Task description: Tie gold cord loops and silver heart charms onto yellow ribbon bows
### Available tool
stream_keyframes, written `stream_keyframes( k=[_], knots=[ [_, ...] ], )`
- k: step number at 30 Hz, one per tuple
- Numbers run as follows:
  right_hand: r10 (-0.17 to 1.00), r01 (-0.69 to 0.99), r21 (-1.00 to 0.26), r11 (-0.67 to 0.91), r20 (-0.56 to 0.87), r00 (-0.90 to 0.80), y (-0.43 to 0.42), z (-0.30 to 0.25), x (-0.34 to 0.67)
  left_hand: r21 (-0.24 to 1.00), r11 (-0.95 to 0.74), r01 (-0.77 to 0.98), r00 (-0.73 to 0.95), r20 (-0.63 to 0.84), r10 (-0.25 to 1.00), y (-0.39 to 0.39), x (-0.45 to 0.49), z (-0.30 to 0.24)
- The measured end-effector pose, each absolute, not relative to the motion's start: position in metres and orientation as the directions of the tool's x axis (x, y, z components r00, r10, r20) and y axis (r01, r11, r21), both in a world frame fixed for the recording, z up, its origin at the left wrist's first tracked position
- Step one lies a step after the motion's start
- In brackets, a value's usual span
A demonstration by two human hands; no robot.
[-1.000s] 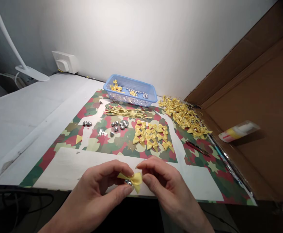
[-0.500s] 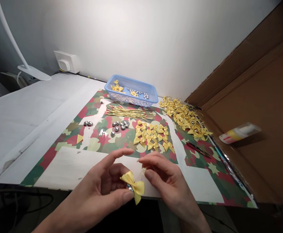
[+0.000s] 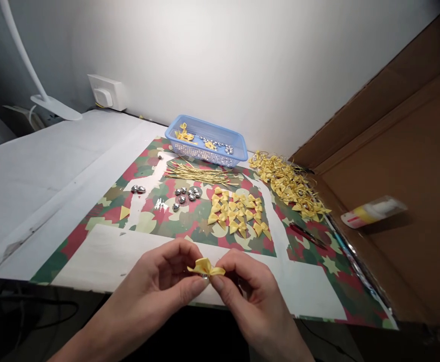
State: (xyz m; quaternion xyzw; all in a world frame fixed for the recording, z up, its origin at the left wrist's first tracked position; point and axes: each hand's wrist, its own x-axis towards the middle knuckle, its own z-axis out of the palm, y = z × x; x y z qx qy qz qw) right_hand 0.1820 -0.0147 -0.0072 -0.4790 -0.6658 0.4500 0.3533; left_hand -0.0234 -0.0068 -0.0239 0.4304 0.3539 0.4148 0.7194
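Both hands meet at the table's near edge, pinching one small yellow ribbon bow [image 3: 206, 267] between them. My left hand [image 3: 163, 286] grips it from the left with thumb and fingers closed. My right hand [image 3: 242, 291] pinches it from the right. A small silver bead under the bow is barely visible. Further back on the camouflage-patterned mat [image 3: 103, 221] lie a cluster of loose yellow bows [image 3: 237, 211], several silver beads [image 3: 185, 195] and a bundle of gold wire ties [image 3: 199, 173].
A blue basket [image 3: 208, 142] with bows and beads stands at the back. A heap of finished bows [image 3: 290, 186] lies right of it. A red pen [image 3: 306, 234], a glue bottle [image 3: 372, 211] on cardboard, a white lamp [image 3: 54, 105] and a wall socket [image 3: 105, 93] surround the mat.
Half a second ago my left hand alone held the bow lower down with my right hand apart; now both hands pinch it together, raised and turned flatter.
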Motion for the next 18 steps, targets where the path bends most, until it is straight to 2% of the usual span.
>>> stream_keyframes(
  k=[6, 10, 14, 18],
  knots=[
    [0.950, 0.321, -0.935, 0.153, 0.050, -0.307, -0.015, -0.003, 0.181, 0.950, 0.271, -0.153, 0.373, -0.198, 0.906, -0.002, -0.025, -0.016],
    [0.943, 0.314, -0.932, 0.181, 0.075, -0.323, -0.016, -0.005, 0.182, 0.922, 0.307, -0.238, 0.392, -0.198, 0.899, 0.000, -0.023, -0.020],
    [0.941, 0.297, -0.916, 0.268, 0.183, -0.285, -0.017, -0.011, 0.180, 0.831, 0.429, -0.354, 0.464, -0.242, 0.852, -0.001, -0.018, -0.030],
    [0.933, 0.280, -0.905, 0.321, 0.252, -0.255, -0.017, -0.013, 0.180, 0.835, 0.447, -0.322, 0.481, -0.263, 0.837, -0.003, -0.020, -0.035]
  ],
)
